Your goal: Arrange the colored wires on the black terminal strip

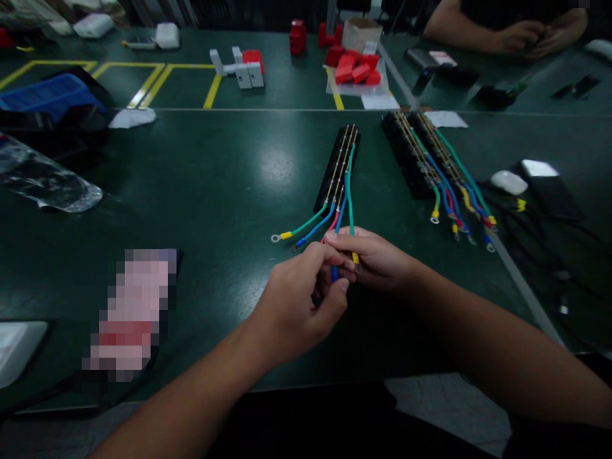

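Note:
A black terminal strip [337, 169] with brass bars lies on the green table in front of me, its coloured wires fanning toward me. My right hand [385, 258] pinches the middle wires between thumb and fingers; a green wire [349, 197] with a yellow sleeve passes across it. My left hand [303, 303] is curled with its fingertips around the blue-sleeved end [335, 274] of a blue wire. A red wire [333, 222] runs in under my fingers, its end hidden. To the left, a green wire [308, 220] and a blue wire [313, 231] with ring terminals lie loose.
Two more wired strips [421, 156] lie at the right, near dark cables [526, 236]. A phone [136, 312] and a clear plastic bag [52, 175] are at the left. Red parts [358, 69] sit at the back. Another person's hands [540, 38] are across the table.

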Demonstrator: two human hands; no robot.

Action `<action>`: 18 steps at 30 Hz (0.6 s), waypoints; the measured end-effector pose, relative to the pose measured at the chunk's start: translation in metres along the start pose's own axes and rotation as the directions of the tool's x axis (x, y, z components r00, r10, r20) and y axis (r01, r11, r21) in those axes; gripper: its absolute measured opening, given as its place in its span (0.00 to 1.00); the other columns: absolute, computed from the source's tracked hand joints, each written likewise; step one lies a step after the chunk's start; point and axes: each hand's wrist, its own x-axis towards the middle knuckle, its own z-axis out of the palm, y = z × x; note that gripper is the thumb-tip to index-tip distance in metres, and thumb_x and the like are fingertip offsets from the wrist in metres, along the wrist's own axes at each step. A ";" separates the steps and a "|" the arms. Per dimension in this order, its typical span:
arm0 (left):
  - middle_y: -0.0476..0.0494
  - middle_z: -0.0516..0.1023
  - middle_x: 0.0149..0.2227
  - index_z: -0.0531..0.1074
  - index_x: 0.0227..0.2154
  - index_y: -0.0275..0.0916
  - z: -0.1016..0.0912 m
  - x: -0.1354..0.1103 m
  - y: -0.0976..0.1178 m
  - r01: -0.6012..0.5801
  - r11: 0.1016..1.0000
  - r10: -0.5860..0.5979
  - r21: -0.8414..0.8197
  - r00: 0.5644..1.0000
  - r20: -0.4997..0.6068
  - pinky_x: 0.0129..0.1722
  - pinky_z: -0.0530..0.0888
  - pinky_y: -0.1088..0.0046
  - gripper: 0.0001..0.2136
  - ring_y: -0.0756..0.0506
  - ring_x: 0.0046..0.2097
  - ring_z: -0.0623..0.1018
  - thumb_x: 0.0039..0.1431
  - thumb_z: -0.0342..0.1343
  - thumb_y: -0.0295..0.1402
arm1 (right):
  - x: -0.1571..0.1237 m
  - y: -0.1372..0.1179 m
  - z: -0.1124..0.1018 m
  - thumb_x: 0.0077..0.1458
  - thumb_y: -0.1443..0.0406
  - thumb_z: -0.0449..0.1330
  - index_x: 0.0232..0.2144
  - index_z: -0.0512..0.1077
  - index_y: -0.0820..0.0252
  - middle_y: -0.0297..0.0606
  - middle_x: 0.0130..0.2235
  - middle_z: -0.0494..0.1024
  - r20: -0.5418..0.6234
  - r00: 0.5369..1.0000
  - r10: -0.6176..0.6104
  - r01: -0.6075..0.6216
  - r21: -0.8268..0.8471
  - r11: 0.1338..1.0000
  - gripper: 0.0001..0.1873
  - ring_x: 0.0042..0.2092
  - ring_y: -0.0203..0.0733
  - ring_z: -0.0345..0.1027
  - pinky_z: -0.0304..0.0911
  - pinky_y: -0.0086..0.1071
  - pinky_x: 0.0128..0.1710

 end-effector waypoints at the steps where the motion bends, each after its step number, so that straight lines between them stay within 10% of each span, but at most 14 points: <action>1: 0.51 0.74 0.30 0.66 0.39 0.39 0.000 0.000 0.001 0.038 0.999 -0.038 -0.018 0.999 -0.009 0.28 0.68 0.76 0.06 0.53 0.28 0.72 0.58 0.53 0.29 | 0.000 0.000 0.000 0.60 0.60 0.56 0.13 0.64 0.63 0.30 0.13 0.61 0.006 1.000 -0.002 0.002 -0.003 1.000 0.25 0.16 0.30 0.56 0.52 0.24 0.17; 7: 0.54 0.69 0.22 0.66 0.30 0.37 0.000 0.000 0.003 0.349 0.895 -0.344 -0.279 0.936 0.069 0.21 0.65 0.79 0.08 0.54 0.22 0.69 0.58 0.56 0.36 | 0.000 0.001 -0.001 0.61 0.60 0.55 0.14 0.65 0.64 0.31 0.13 0.63 -0.003 1.000 -0.025 0.025 -0.012 1.000 0.25 0.16 0.29 0.56 0.51 0.23 0.17; 13: 0.50 0.76 0.26 0.70 0.31 0.35 -0.001 0.006 -0.001 0.614 0.329 -0.465 -0.718 0.767 0.443 0.17 0.63 0.83 0.08 0.56 0.19 0.72 0.59 0.56 0.35 | 0.000 -0.001 0.003 0.59 0.59 0.58 0.14 0.65 0.64 0.31 0.14 0.64 -0.031 0.998 -0.059 0.056 -0.085 0.995 0.24 0.17 0.29 0.57 0.50 0.23 0.17; 18: 0.46 0.79 0.29 0.73 0.35 0.34 -0.003 0.006 -0.007 0.640 0.121 -0.439 -0.759 0.720 0.537 0.16 0.62 0.87 0.08 0.57 0.19 0.73 0.61 0.55 0.34 | -0.001 0.001 0.002 0.60 0.58 0.57 0.18 0.66 0.64 0.31 0.16 0.66 -0.052 0.997 -0.049 0.044 -0.098 0.994 0.22 0.17 0.28 0.56 0.48 0.22 0.17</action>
